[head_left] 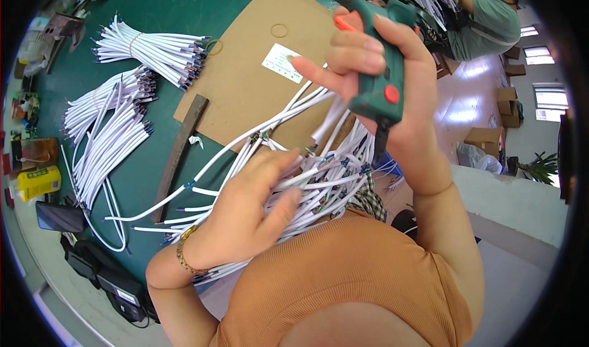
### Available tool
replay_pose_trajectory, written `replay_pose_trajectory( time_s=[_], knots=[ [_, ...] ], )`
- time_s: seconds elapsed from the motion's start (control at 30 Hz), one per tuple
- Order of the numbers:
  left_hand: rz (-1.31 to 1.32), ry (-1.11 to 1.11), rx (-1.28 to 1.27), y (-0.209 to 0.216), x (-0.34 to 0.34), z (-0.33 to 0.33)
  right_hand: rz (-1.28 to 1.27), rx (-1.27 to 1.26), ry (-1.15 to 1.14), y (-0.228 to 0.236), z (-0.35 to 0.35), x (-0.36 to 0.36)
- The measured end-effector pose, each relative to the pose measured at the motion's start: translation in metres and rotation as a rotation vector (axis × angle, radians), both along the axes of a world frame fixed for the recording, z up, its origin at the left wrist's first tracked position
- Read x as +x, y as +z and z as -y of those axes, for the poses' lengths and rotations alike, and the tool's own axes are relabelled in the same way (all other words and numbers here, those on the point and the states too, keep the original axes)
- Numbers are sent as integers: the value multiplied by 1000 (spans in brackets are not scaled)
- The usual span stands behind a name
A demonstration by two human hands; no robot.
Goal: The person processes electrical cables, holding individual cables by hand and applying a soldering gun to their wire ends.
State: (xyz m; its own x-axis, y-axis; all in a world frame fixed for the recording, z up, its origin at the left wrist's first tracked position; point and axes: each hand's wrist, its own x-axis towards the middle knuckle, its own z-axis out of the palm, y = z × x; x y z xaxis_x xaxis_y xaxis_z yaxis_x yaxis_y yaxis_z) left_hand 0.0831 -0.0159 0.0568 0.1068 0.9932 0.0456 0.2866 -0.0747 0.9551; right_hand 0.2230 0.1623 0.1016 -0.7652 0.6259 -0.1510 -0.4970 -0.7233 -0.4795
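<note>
A green pistol-grip tool (377, 71), like a soldering gun, is raised in my right hand (402, 59). It has a red trigger, a red button, a cord at the handle's base and long metal rods at the front. That hand's little finger sticks out, and a blurred white cable (329, 121) hangs just below it. My left hand (251, 194), with a gold watch (184, 249), curls over a loose heap of white cables (337, 187) at the table's near edge. A cable end with blue wire runs between its fingers and thumb; the fingertips are partly hidden.
Tied bundles of white cables (147, 46) lie on the green table (147, 3) at left. A cardboard sheet (245, 59) with rubber bands, a dark bar (181, 157), a phone (60, 217) and a yellow pack (38, 183) are nearby. Another person (485, 28) sits far right.
</note>
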Motion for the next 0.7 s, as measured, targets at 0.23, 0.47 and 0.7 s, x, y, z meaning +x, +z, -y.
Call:
replay_pose_trajectory(
  time_s=[0.23, 0.47, 0.7],
  knots=[
    [-156, -375, 153, 8, 19, 11, 236, -8, -37, -40, 15, -33],
    [-239, 13, 172, 16, 6, 5, 315, 76, 14, -70, 51, 4],
    [-177, -13, -357, -25, -6, -18, 340, 249, -45, -76, 55, 13]
  ],
)
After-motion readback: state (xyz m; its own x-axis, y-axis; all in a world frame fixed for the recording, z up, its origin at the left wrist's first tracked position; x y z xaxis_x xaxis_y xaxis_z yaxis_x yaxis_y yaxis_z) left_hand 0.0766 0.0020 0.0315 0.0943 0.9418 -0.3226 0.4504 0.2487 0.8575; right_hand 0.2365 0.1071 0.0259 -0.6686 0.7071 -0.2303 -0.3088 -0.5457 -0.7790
